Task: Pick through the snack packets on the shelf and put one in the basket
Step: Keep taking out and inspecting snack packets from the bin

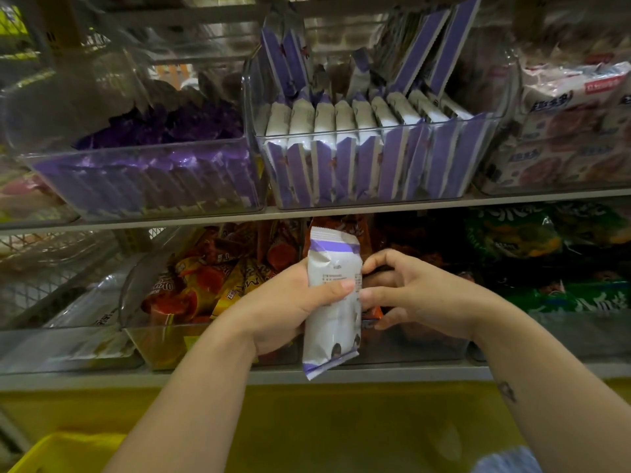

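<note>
Low at the L corner the yellow basket (51, 448) is peeking in; can't tell what's in it. The snack pkt (333, 302) isn't in it yet. It's standing up in the air in front of the lower shelf (205, 375), betw both hands. The L hand (290, 308) is gripping it round the middle, thumb across the front. The R hand (416, 295) is pinching its R edge w/ curled fingers.

What could go wrong: the wrap is looking shiny & slippy, so it could be sliding out if one hand lets go. The basket is sitting off to the side, so a drop could be missing it. Squeezing hard could be crushing the snack.

Behind the hands a clear bin (164, 346) is holding orange pkts (191, 288). Green bags (546, 233) are lying to the R. Up top:
- The middle bin (341, 132) is holding rows of purple-white pkts (324, 124).
- The L bin (136, 148) is holding dark purple pkts (170, 124).
- The R bin (546, 190) is holding pink-white packs (563, 138).
</note>
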Tool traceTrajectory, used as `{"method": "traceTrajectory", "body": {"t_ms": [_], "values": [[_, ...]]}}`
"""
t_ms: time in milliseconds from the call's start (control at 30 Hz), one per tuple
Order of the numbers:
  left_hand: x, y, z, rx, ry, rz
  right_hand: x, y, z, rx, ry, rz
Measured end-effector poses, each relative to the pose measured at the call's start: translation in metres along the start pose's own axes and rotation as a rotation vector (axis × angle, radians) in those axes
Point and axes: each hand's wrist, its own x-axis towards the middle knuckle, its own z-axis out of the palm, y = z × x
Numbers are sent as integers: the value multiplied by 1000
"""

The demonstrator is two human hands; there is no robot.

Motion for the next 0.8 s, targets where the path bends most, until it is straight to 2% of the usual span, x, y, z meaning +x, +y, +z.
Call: {"method": "traceTrajectory", "body": {"t_ms": [67,167,233,300,367,433,467,567,700,800], "values": [[-2,2,-7,-57,-27,-2,0,0,-1,-24,56,-38],[-4,3,-15,-133,-48,14,-1,-1,0,-54,50,-124],[-2,4,-16,-127,43,62,-1,-3,0,-73,59,-196],[1,4,-21,10,216,161,-2,-6,0,-172,105,-270],[1,5,-26,294,317,268,-5,-10,3,-347,132,-321],[-1,5,-28,473,262,299,-6,-14,10,-429,147,-366],[-2,4,-28,484,212,296,-6,-15,13,-436,167,-390],[-3,2,-30,437,161,297,-5,-17,14,-403,229,-393],[-4,-1,-44,256,220,296,-14,-20,-3,-370,246,-288],[-2,-5,-52,135,266,265,-14,-17,-12,-301,305,-298]]}}
